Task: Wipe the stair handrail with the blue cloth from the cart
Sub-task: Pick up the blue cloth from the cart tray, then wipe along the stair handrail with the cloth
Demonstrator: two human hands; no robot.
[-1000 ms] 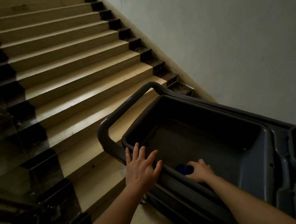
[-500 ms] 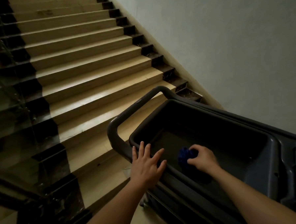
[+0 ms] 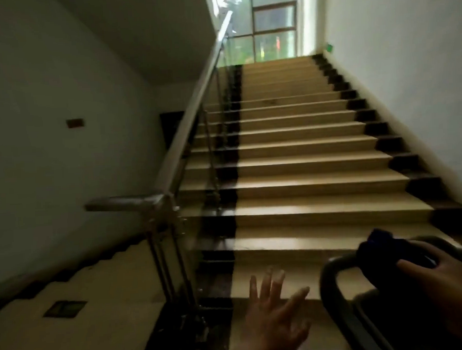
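The staircase [image 3: 299, 171] fills the scene, tan treads with dark borders climbing to a bright window [image 3: 270, 31] at the far top. Along its left edge runs the metal handrail [image 3: 194, 107], sloping down from the far landing to a corner post at the near left, where a short level piece [image 3: 119, 203] turns off to the left. Glass panels and thin posts stand beneath it. At the near right, the dark curved handle of the cart [image 3: 327, 279] juts into view.

The right hand [image 3: 438, 273] is closed around the blue cloth [image 3: 381, 250], bunched in a wad above the cart handle, well apart from the rail. The left hand [image 3: 275, 319] hangs free lower down, fingers spread wide, holding nothing.

The step in hand looks like carrying the cloth across to the rail; wiping has not begun. To do it well, I would say the wad wants opening out so it can wrap over the top and sides of the bar. Starting at the level piece by the post and working up the slope would probably leave no gap. The picture is blurred, so the rail's dirt cannot be judged.
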